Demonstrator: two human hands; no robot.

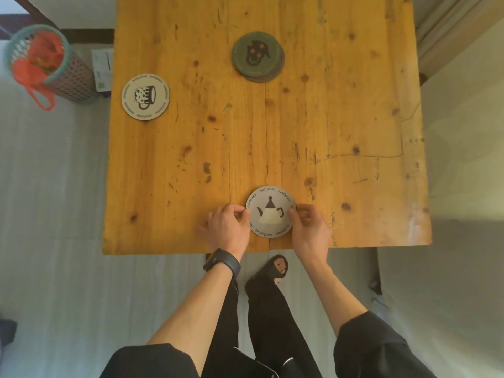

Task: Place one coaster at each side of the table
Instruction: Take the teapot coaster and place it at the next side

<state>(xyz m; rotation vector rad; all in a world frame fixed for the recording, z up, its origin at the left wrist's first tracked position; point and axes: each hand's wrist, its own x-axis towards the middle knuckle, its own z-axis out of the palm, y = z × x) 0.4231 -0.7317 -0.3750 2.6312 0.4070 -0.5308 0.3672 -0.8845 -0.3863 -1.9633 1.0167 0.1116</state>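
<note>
A round grey coaster with a teapot picture (270, 211) lies flat on the wooden table (341, 137) near its front edge. My left hand (227, 227) pinches its left rim and my right hand (309, 229) pinches its right rim. A pale coaster with a mug picture (145, 96) lies by the table's left edge. Further back, near the middle, a green coaster with a dark face drawing (256, 54) tops a small stack of coasters.
A mesh bin with a red bag (49, 64) stands on the floor left of the table, with papers (103, 69) beside it. A curtain (447, 31) hangs at the right. My legs and sandalled foot (272, 274) are below the table's front edge.
</note>
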